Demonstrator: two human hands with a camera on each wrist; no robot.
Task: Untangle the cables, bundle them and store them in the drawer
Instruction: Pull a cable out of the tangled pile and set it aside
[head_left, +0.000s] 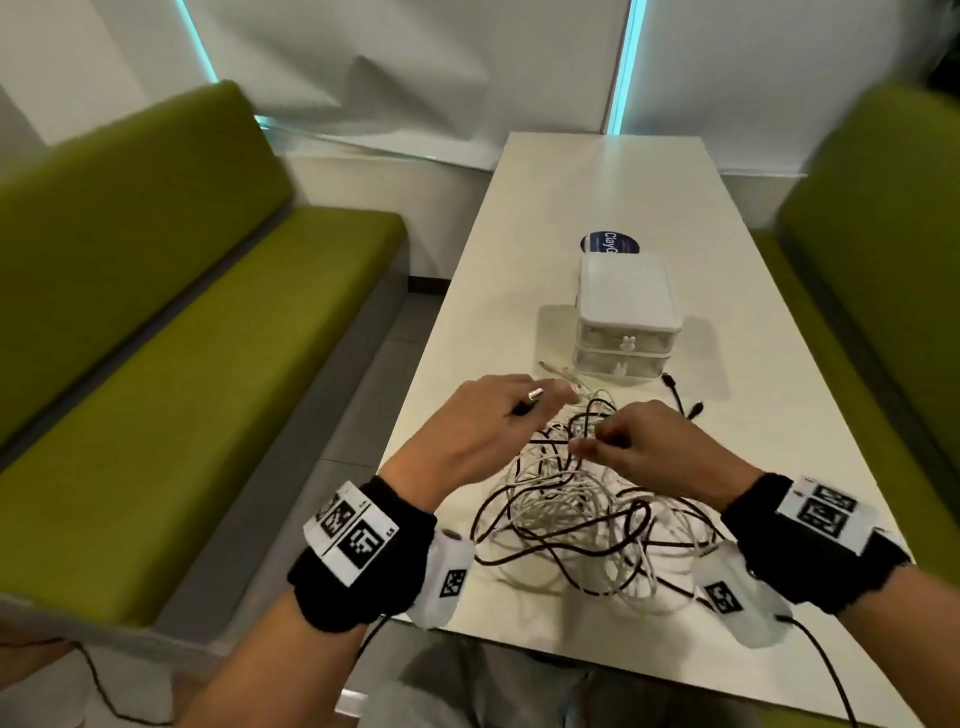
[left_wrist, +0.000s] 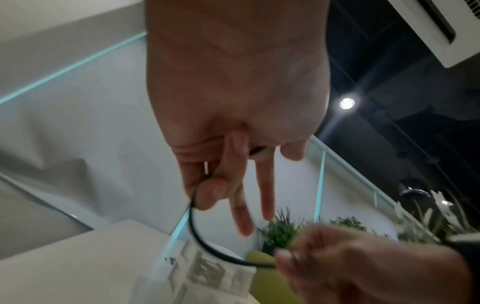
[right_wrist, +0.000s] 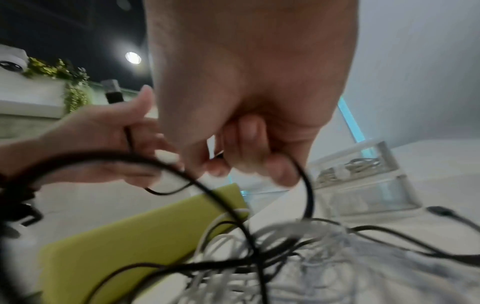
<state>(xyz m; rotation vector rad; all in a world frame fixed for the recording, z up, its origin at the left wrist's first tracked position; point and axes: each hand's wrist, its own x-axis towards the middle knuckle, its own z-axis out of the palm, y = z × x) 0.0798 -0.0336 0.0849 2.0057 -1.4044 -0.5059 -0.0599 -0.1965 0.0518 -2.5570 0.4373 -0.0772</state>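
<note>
Blue sticker (head_left: 609, 243) reads "Clay"; both hands pinch black cable (left_wrist: 207, 244).

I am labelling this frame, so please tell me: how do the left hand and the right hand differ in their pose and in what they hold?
The left hand holds the black cable near its plug end with two fingers stretched out; the right hand is curled tight and pinches the cable further along. The left hand sits at the table edge, the right over the tangle. Both hold the same black cable.

Black knitted wristbands on both bare forearms, left wristband (head_left: 358, 571), right wristband (head_left: 810, 545), each carried white cards with black square markers, white camera housings underneath, thin black leads trailing back
</note>
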